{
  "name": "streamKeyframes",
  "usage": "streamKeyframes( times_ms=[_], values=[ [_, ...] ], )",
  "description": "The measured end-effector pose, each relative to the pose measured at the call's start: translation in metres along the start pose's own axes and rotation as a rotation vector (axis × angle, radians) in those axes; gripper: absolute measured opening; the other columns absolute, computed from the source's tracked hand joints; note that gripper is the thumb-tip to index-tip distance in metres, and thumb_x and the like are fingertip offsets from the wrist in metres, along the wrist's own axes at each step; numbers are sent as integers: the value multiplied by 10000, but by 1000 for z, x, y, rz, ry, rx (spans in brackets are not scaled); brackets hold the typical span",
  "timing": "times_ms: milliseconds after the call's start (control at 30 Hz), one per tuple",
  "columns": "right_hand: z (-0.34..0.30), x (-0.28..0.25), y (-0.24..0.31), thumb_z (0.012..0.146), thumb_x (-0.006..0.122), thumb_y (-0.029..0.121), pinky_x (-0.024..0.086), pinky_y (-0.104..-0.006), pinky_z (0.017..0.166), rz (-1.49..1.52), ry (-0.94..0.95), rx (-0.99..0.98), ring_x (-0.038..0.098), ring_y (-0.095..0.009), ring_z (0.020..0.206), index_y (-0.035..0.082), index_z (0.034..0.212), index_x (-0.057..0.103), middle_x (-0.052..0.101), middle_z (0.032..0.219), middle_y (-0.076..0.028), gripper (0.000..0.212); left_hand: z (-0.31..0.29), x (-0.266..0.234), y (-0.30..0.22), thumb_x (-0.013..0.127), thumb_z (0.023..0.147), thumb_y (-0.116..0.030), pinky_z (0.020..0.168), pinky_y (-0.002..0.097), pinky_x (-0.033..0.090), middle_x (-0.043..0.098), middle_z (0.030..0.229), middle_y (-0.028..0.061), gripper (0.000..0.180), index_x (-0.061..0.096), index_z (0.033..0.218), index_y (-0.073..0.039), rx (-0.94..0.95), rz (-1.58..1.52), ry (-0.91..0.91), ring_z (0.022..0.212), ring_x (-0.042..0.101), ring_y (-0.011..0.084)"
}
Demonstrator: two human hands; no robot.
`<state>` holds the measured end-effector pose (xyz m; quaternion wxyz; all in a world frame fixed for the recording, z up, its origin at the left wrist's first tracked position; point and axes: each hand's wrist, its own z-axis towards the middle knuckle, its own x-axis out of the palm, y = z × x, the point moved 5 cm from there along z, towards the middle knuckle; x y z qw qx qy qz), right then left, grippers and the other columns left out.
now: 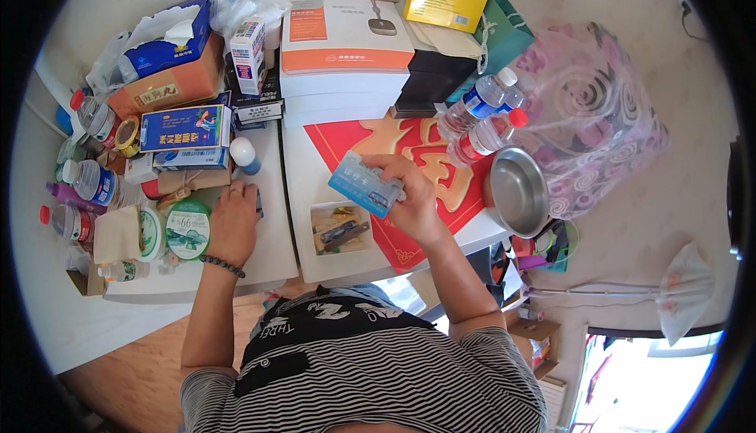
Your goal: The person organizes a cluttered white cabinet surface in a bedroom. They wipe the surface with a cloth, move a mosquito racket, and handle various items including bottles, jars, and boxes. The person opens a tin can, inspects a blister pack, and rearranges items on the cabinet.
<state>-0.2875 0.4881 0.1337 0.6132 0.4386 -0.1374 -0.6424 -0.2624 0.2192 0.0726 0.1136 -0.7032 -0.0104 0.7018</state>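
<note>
My right hand (pixel 411 193) is closed on a blue plastic card (pixel 365 185), its fingers along the right edge. The card is tilted above the table, over a small open box (pixel 342 228) with a few small dark and gold items in it. To the left, my left hand (pixel 234 224) rests on the white tabletop, fingers bent and close together. A small dark-blue edge (pixel 260 204) shows beside its thumb; the rest of that thing is hidden. A white-capped blue bottle (pixel 245 156) stands just beyond the left hand, and a round green-and-white tub (pixel 188 230) is beside it.
A red and gold paper (pixel 421 232) lies under the right forearm. Behind it are stacked white-and-orange boxes (pixel 344 59). At the right stand water bottles (pixel 476 107) and a steel bowl (pixel 519 191). Medicine boxes (pixel 187 129) and several bottles crowd the left side.
</note>
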Motion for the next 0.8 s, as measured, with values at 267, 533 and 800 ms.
streamKeyframes(
  times_ms=[267, 533, 800],
  values=[
    [11, 5, -28, 905, 563, -11, 488, -245, 617, 217, 3, 688, 604, -107, 733, 24, 1131, 551, 619, 853, -53, 230, -2, 0, 0, 691, 760, -69, 883, 407, 468, 524, 1146, 144, 392, 548, 1120, -16, 17, -16, -20, 1075, 524, 319],
    [7, 10, -42, 1021, 406, 175, 399, -182, 513, 403, 22, 797, 515, -53, 581, 63, 1237, 561, 597, 795, -21, 288, 1, 1, 0, 713, 738, -74, 895, 405, 468, 531, 1138, 144, 419, 542, 1117, -23, 0, -18, 0, 1082, 525, 320],
    [4, 7, -49, 1017, 410, 178, 399, -200, 504, 578, 41, 871, 524, -87, 577, 73, 1272, 554, 608, 803, -49, 311, 2, 2, -1, 721, 732, -87, 959, 419, 424, 523, 1168, 142, 467, 518, 1149, -37, -17, 50, 33, 1129, 502, 315]
  ],
)
